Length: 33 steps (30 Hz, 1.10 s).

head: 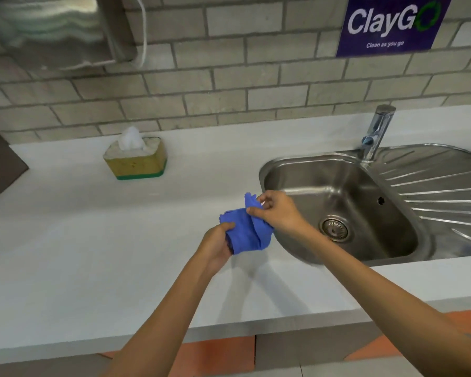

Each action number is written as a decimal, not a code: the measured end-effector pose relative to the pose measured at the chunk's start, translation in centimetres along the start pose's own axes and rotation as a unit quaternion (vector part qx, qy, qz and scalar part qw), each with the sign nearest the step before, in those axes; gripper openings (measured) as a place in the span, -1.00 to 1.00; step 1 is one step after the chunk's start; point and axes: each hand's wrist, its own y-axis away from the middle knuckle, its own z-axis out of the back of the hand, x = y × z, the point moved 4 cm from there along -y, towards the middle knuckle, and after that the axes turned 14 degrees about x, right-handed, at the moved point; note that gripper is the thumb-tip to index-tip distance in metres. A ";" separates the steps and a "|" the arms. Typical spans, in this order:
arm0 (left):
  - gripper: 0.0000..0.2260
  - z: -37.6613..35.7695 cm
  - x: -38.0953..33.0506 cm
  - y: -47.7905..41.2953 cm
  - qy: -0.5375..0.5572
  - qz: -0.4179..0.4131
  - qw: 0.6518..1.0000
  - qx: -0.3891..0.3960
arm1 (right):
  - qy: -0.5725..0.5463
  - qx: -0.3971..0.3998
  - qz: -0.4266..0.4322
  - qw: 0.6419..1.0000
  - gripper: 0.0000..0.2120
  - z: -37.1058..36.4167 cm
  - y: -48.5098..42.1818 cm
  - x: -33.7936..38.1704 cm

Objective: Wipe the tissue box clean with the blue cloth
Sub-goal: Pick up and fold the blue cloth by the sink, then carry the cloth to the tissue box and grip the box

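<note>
Right now two hands, left hand (pixel 218 247) and right hand (pixel 276 213), both pinch closed on one blue cloth (pixel 245 229) above the counter (pixel 93 240); one tissue box (pixel 135 157) sits near its back edge.

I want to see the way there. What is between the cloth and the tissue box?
Nothing. In the head view, only bare white counter lies between the cloth, held by both hands, and the tissue box.

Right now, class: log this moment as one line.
left hand: gripping blue cloth | right hand: pinching cloth | tissue box: untouched on counter
</note>
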 end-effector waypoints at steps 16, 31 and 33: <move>-0.79 16.4 -10.4 0.7 0.070 -0.016 0.990 -0.118 | -0.083 0.193 -0.004 0.978 -0.76 -8.9 -12.7 11.0; -0.35 37.7 -25.1 -2.8 0.011 -0.068 0.982 -0.178 | 0.125 0.140 -0.058 0.980 -0.07 -13.7 -33.4 10.0; -0.37 39.0 -26.3 -4.2 0.008 -0.069 0.984 -0.166 | 0.142 0.161 -0.041 0.976 0.02 -14.5 -35.7 10.4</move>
